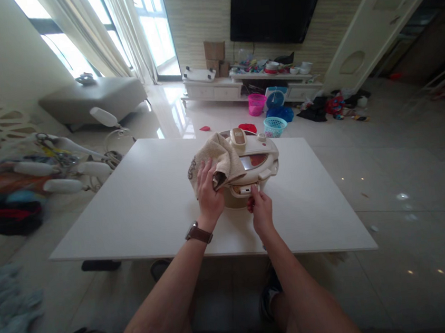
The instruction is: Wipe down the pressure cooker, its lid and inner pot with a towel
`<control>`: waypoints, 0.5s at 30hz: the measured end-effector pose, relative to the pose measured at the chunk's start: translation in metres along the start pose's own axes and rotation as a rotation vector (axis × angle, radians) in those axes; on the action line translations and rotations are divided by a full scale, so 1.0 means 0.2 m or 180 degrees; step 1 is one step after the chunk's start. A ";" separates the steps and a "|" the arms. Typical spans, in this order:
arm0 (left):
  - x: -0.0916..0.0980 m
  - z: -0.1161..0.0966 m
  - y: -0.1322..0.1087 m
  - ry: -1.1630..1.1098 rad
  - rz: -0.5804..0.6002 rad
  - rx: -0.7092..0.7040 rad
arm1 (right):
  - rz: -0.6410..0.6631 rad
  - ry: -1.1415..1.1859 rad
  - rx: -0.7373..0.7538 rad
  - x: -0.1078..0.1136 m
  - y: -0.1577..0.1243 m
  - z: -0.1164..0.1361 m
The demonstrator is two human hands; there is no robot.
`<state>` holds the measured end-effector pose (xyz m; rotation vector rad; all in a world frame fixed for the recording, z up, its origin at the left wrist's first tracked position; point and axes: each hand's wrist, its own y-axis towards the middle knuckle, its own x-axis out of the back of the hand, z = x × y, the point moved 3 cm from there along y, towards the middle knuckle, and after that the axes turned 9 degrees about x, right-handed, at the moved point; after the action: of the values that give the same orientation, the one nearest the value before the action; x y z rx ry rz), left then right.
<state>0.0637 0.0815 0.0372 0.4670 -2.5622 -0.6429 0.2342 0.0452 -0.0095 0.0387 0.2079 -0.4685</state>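
Observation:
A cream electric pressure cooker (264,162) stands on the white table (131,208), with a valve knob on top and a control panel on its side. Draped over its left part is a beige cloth (221,158) with dark lettering at one corner. My left hand (209,189), a brown-strapped watch at its wrist, holds the cloth against the cooker, fingers lying over the fabric. Low on the near side, my right hand (260,207) is closed at the cooker's protruding rim handle (244,189). Its fingertips are partly hidden.
Beyond the table are a light blue basket (275,126), a pink basket (257,104) and a cluttered TV cabinet (218,90). A lamp with several white shades (63,186) stands left of the table. My legs are under the near edge.

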 end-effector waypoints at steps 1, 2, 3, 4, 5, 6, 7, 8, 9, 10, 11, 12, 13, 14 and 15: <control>0.00 0.00 0.00 -0.0024 0.0004 0.0009 | -0.0034 0.0099 -0.0067 -0.01 -0.01 -0.01; 0.00 0.00 0.00 -0.0059 0.0000 0.0021 | -0.0069 0.0172 -0.0119 -0.02 -0.02 -0.01; -0.01 0.00 0.00 -0.0102 -0.0018 0.0035 | -0.0101 0.0218 -0.0145 -0.03 -0.02 -0.02; -0.01 0.00 0.01 -0.0142 -0.0048 0.0050 | -0.0122 0.0246 -0.0150 -0.03 -0.03 -0.02; -0.02 0.00 0.01 -0.0173 -0.0090 0.0064 | -0.0107 0.0255 -0.0154 -0.04 -0.03 -0.02; -0.02 0.00 0.01 -0.0190 -0.0138 0.0076 | -0.0062 0.0248 -0.0170 -0.05 -0.04 -0.02; -0.03 0.00 0.02 -0.0191 -0.0187 0.0079 | 0.0007 0.0234 -0.0199 -0.06 -0.04 -0.02; -0.03 0.00 0.02 -0.0171 -0.0213 0.0070 | 0.0089 0.0221 -0.0238 -0.07 -0.04 -0.03; -0.03 -0.01 0.02 -0.0132 -0.0211 0.0046 | 0.0176 0.0208 -0.0284 -0.08 -0.05 -0.03; -0.03 -0.02 0.02 -0.0074 -0.0164 0.0008 | 0.0259 0.0199 -0.0328 -0.10 -0.05 -0.04; -0.02 -0.03 0.02 0.0001 -0.0070 -0.0046 | 0.0325 0.0198 -0.0358 -0.11 -0.05 -0.04; -0.02 -0.05 0.02 0.0088 0.0064 -0.0114 | 0.0377 0.0205 -0.0367 -0.11 -0.05 -0.04; -0.01 -0.06 0.02 0.0177 0.0213 -0.0193 | 0.0420 0.0216 -0.0362 -0.12 -0.05 -0.04; -0.01 -0.07 0.02 0.0255 0.0357 -0.0277 | 0.0445 0.0230 -0.0354 -0.12 -0.05 -0.04; 0.00 -0.08 0.02 0.0309 0.0471 -0.0353 | 0.0465 0.0245 -0.0354 -0.13 -0.04 -0.04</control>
<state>0.0705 0.0790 0.0514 0.2621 -2.4274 -0.6871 0.2067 0.0497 -0.0129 -0.0368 0.3043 -0.3097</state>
